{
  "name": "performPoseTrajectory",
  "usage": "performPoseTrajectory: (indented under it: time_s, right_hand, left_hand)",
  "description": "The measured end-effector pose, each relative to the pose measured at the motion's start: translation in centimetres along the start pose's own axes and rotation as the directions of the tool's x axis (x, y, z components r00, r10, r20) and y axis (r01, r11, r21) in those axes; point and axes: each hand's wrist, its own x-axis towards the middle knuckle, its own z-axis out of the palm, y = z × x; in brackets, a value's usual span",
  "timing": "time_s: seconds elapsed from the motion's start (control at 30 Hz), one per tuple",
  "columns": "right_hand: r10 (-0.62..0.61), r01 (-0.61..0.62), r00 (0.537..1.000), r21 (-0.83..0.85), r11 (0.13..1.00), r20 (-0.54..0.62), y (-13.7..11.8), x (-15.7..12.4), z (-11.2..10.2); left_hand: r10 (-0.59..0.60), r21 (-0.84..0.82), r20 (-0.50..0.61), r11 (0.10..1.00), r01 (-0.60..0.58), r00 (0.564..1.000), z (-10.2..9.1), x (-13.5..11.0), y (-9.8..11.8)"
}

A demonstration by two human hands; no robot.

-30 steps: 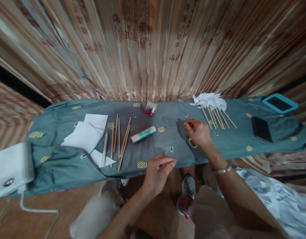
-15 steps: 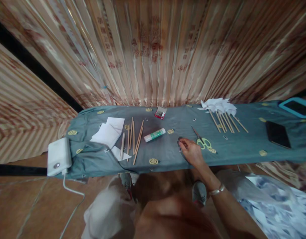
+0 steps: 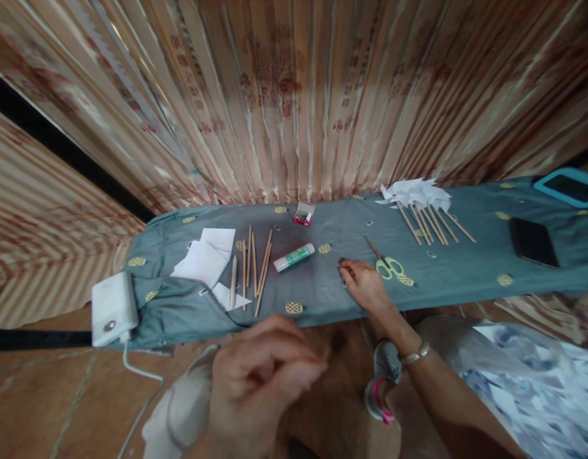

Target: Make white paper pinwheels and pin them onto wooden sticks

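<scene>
My right hand point(image 3: 365, 285), a bracelet on its wrist, rests on the teal cloth with fingers bent together. Dark spots show at its fingertips; whether it pinches something small there I cannot make out. Just right of it lie scissors point(image 3: 385, 262) with light green handles. My left hand point(image 3: 262, 373) is raised in front of the table edge, blurred, its fingers curled against the thumb; anything inside is hidden. Between and beyond the hands are a glue stick point(image 3: 294, 257) and a small open red box of metal pins or tacks point(image 3: 303, 215).
Wooden sticks point(image 3: 264, 271), a pale pencil-like stick point(image 3: 233, 282) and white paper sheets point(image 3: 205, 258) lie left. Paper pinwheels on sticks point(image 3: 420, 196), a black phone point(image 3: 533, 242) and a blue-framed device point(image 3: 568, 189) are right. A white power bank point(image 3: 114, 310) with cable sits at the left end.
My left hand has come up from the bottom of the view, moving left, with its fingers now visible. My right hand stays in nearly the same spot. The view has shifted slightly.
</scene>
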Motion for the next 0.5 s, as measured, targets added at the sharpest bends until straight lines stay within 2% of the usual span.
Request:
performPoseTrajectory:
  time_s: [0.03, 0.1, 0.13, 0.17, 0.23, 0.3, 0.37, 0.5]
  right_hand:
    - [-0.004, 0.004, 1.0, -0.003, 1.0, 0.002, 0.0, 0.0, 0.0]
    - [-0.009, 0.009, 1.0, -0.008, 1.0, 0.007, 0.0, 0.0, 0.0]
    - [-0.01, 0.01, 1.0, -0.01, 1.0, 0.011, -0.1, 0.1, -0.1]
    - [-0.009, 0.009, 1.0, -0.011, 1.0, 0.016, -0.1, 0.1, -0.1]
    - [-0.004, 0.004, 1.0, -0.014, 1.0, 0.024, -0.1, 0.2, -0.2]
    - [-0.007, 0.008, 1.0, -0.016, 1.0, 0.03, 0.0, 0.2, -0.2]
    - [-0.021, 0.021, 0.999, -0.02, 1.0, 0.029, 0.0, 0.2, -0.2]
    - [-0.059, 0.06, 0.998, -0.037, 0.998, 0.024, 0.3, 0.1, -0.1]
  left_hand:
    - [-0.026, 0.004, -0.036, 1.0, 0.026, 0.999, -0.6, 1.2, -0.7]
    - [-0.022, 0.121, -0.157, 0.992, 0.042, 0.987, -2.1, 3.5, -3.0]
    - [-0.045, 0.211, -0.216, 0.973, 0.092, 0.975, -3.2, 4.5, -4.5]
    - [-0.055, 0.294, -0.275, 0.946, 0.138, 0.96, -4.4, 5.4, -6.2]
    - [0.001, 0.411, -0.407, 0.893, 0.182, 0.913, -7.4, 6.7, -9.8]
    - [0.041, 0.567, -0.436, 0.789, 0.239, 0.899, -10.4, 7.3, -13.2]
    - [0.071, 0.694, -0.424, 0.666, 0.274, 0.903, -12.9, 7.3, -15.7]
    - [0.015, 0.776, -0.373, 0.552, 0.303, 0.928, -15.6, 6.7, -18.3]
